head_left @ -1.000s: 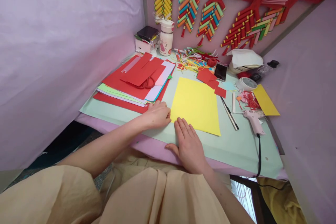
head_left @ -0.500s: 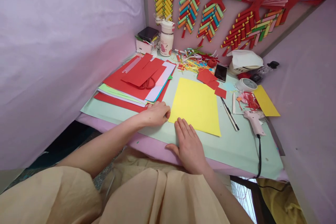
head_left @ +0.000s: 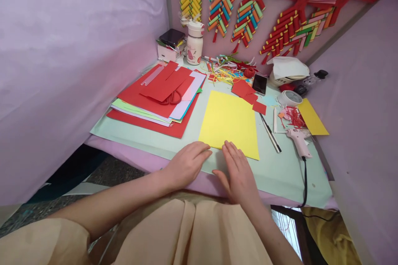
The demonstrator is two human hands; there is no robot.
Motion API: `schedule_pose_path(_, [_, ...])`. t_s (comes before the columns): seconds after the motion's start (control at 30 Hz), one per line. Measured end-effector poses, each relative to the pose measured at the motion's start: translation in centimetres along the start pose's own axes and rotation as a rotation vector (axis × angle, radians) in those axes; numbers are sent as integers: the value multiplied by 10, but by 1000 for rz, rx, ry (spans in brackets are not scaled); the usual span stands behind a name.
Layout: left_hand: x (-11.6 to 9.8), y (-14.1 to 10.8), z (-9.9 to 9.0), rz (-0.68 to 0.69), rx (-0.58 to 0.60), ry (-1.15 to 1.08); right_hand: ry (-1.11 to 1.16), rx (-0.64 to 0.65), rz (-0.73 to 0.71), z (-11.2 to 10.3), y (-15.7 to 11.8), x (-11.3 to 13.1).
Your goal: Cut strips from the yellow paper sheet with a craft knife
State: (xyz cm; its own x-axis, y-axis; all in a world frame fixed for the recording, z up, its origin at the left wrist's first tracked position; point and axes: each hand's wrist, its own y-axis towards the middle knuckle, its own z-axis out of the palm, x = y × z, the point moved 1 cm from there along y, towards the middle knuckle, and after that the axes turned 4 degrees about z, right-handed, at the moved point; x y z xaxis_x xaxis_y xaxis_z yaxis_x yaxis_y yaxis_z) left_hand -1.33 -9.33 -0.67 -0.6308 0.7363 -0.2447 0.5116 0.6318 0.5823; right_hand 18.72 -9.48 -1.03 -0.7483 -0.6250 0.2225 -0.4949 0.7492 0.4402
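A sheet of yellow paper lies flat on the table in front of me. My left hand is at its near left edge, fingers stretched forward and slightly bent, the thumb close beneath them. On the near edge, right of the middle, rest the fingertips of my right hand. Its fingers are straight and side by side, with the thumb held out. Neither hand grips anything that I can see.
Left of the yellow sheet is a stack of coloured paper with red-handled scissors partly under a red piece. Pens, a corded glue gun, a phone and a tape roll lie right. A bottle stands behind.
My left hand has come away from beside the paper stack, toward me and onto the sheet's near edge, its fingers straightening. My right hand has slid right along that edge.
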Motion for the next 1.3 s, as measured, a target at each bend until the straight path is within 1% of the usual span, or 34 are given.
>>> schedule_pose_path(0.07, [-7, -1, 3, 44, 41, 63, 12, -40, 23, -7, -7, -8])
schedule_pose_path(0.13, [-12, 1, 5, 59, 126, 116, 14, -49, 49, -10, -13, -15])
schedule_pose_path(0.23, [-15, 10, 9, 37, 264, 166, -4, -22, 47, -11, -15, -20])
schedule_pose_path(0.37, [-15, 17, 14, 14, 365, 204, -38, 18, 36, -9, -12, -27])
schedule_pose_path(0.5, [-13, 17, 18, 5, 408, 224, -54, 44, 39, -8, -13, -32])
schedule_pose_path(0.67, [-12, 18, 17, 0, 454, 217, -34, 58, 50, -6, -15, -36])
schedule_pose_path(0.8, [-18, 27, 14, -40, 504, 217, -14, 83, 58, -8, -14, -37])
schedule_pose_path(0.93, [-24, 38, 11, -56, 562, 249, -4, 159, 91, -14, -10, -36])
schedule_pose_path(1.1, [-21, 46, 9, -21, 549, 263, -15, 220, 111, -20, -5, -35])
schedule_pose_path(1.3, [-6, 44, 6, 47, 546, 241, -48, 251, 107, -22, -3, -35])
